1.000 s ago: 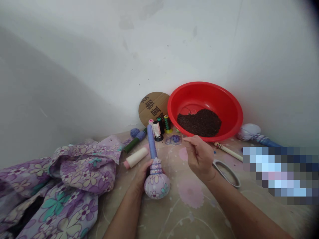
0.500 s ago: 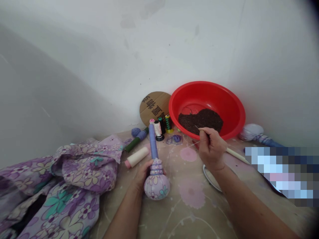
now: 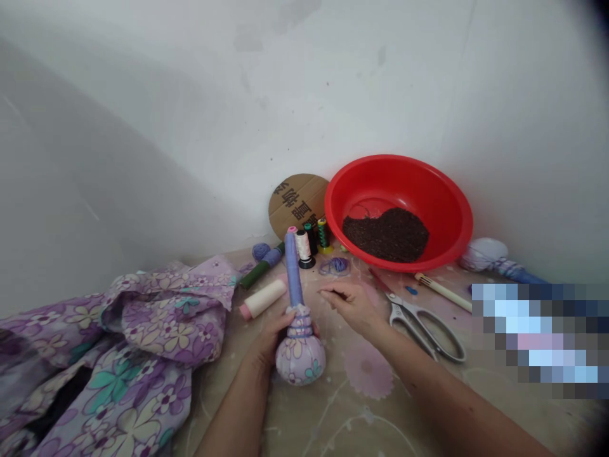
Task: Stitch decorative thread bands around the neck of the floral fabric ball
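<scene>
My left hand (image 3: 272, 331) is wrapped round the neck of a hammer-like stick with a stuffed ball head (image 3: 299, 360). Floral cloth covers the ball, purple cord binds its neck, and the handle is wrapped in purple and points up and away. To the right of the neck, my right hand (image 3: 354, 303) is closed in a pinch, apart from the stick. A thin needle barely shows at its fingertips. Large scissors (image 3: 419, 320) with grey handles lie beyond my right wrist, and a cream thread spool (image 3: 264, 298) lies left of the handle.
A red basin (image 3: 450, 203) holding dark grains stands at the back against the wall. Several upright thread spools (image 3: 303, 247), a purple yarn tangle (image 3: 337, 265) and a cardboard disc (image 3: 297, 200) are beside it. Floral cloth (image 3: 162, 330) is heaped at left; a pale seam ripper-like stick (image 3: 445, 293) lies right.
My right hand has come left and down from in front of the basin to near the stick's neck, uncovering the scissors. My left hand keeps its hold on the stick.
</scene>
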Demonstrator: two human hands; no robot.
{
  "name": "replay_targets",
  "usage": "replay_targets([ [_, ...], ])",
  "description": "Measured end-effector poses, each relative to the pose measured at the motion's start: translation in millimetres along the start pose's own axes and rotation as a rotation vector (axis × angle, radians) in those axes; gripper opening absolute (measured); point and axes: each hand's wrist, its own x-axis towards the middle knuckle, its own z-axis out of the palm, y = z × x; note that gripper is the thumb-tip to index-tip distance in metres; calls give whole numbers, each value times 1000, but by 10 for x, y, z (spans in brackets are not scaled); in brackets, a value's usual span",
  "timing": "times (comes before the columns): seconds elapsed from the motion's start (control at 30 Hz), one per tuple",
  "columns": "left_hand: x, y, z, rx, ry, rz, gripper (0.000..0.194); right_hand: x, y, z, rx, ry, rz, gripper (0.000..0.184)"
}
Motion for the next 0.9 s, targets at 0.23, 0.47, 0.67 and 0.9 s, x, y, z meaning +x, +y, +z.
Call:
replay_targets([
  [0.23, 4, 2, 4, 14, 9, 69, 9, -18, 61, 25, 180, -263, 76, 20],
  [0.47, 21, 3, -85, 8, 15, 51, 10, -26, 104, 12, 251, -439, 151, 25],
  [0.67, 21, 21, -70, -64, 37, 30, 13, -29, 98, 1, 267, -460, 176, 25],
  [0.9, 35, 19, -85, -89, 65, 21, 14, -32, 114, -5, 254, -481, 167, 28],
])
